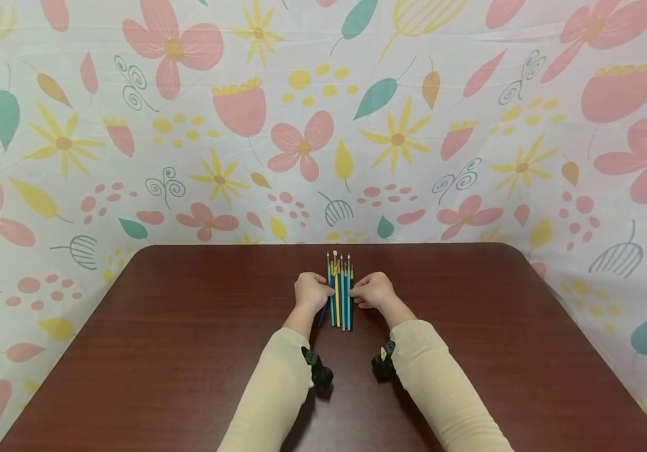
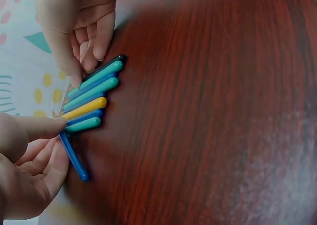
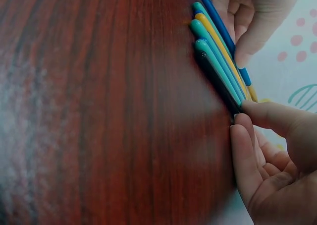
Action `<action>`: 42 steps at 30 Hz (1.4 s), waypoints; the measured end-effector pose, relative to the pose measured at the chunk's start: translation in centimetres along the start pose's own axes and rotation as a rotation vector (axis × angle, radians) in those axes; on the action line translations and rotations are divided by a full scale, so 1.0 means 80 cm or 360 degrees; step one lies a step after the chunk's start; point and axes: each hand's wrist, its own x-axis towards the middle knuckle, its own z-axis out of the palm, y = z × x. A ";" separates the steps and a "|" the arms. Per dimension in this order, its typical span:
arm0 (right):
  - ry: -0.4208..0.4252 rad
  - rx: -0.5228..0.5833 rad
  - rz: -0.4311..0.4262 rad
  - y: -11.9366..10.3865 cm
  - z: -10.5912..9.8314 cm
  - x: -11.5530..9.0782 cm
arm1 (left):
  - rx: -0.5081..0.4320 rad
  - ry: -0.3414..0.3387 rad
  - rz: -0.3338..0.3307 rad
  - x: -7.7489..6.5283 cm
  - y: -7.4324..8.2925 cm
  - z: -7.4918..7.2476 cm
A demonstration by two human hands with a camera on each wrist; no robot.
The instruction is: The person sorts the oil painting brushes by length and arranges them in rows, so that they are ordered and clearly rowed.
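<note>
Several paintbrushes lie side by side in a row on the table, bristle ends toward the wall. Their handles are teal and blue, with one yellow paintbrush [image 1: 337,304] among them and a black paintbrush [image 3: 217,84] along the right side. My left hand [image 1: 311,292] pinches a blue paintbrush [image 2: 74,158] that slants across the row's left edge, thumb on top. At the other edge my right hand [image 1: 375,292] has its thumb on a teal paintbrush [image 3: 218,66] and its index finger against the black one, pinching there. The two hands face each other across the row.
The dark red-brown wooden table [image 1: 188,320] has rounded far corners. Behind it hangs a white cloth [image 1: 312,63] printed with flowers and leaves. A small black camera [image 1: 318,371] is strapped to the left wrist, and another black camera [image 1: 383,363] to the right.
</note>
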 end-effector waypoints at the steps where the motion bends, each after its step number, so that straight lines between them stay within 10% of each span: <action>1: 0.0001 0.0001 0.0002 0.000 0.000 0.000 | 0.0008 -0.0006 0.0009 0.000 -0.001 0.000; 22: -0.0015 0.0050 0.0012 0.000 -0.003 -0.002 | -0.0529 -0.0221 -0.0068 0.010 -0.019 -0.026; 42: -0.0019 0.0053 0.0021 0.002 -0.001 -0.001 | -0.0593 -0.0129 -0.0024 0.031 -0.039 -0.065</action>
